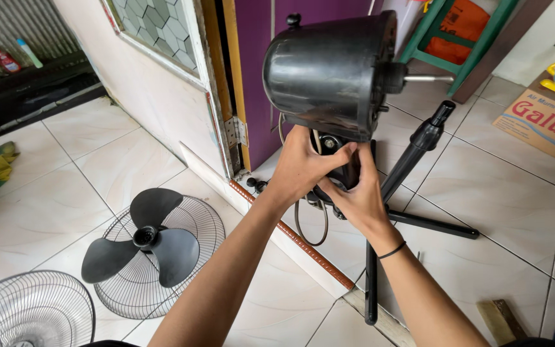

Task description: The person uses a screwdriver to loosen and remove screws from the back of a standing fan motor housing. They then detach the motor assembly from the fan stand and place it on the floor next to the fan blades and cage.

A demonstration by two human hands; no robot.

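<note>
1. While both hands work at the neck under the black fan motor housing (332, 67), best to keep the housing steady: looks top-heavy, with the bare metal shaft (428, 78) sticking out to the right.
2. Left hand (303, 168) wrapped around the black neck joint (336, 146) from the left, fingers closed on it just beneath the housing. Firm, even pressure seems wise, not a pinch.
3. Right hand (353, 196) clamped on the same joint from below and the right, thumb and fingers pressed together against it; a thin black band at the wrist. Which small part sits under the fingertips cannot be told, hidden by the fingers.
4. Worth minding the grey power cord (309, 239) looping down below the hands, close enough to snag.
5. Motor housing directly above both hands, touching the left knuckles or nearly so, held up over the white tiled floor (496, 199).
6. Black stand pole (412, 154) leaning up to the right just behind the right hand; black cross base (431, 226) lying on the floor beneath and to the right.
7. Well apart on the left: black fan blade (146, 241) resting on a wire grille (191, 218), a second wire grille (30, 308) at the lower left corner.
8. Small black knobs (255, 184) on the floor by the door sill, near the left wrist, easy to knock away.
</note>
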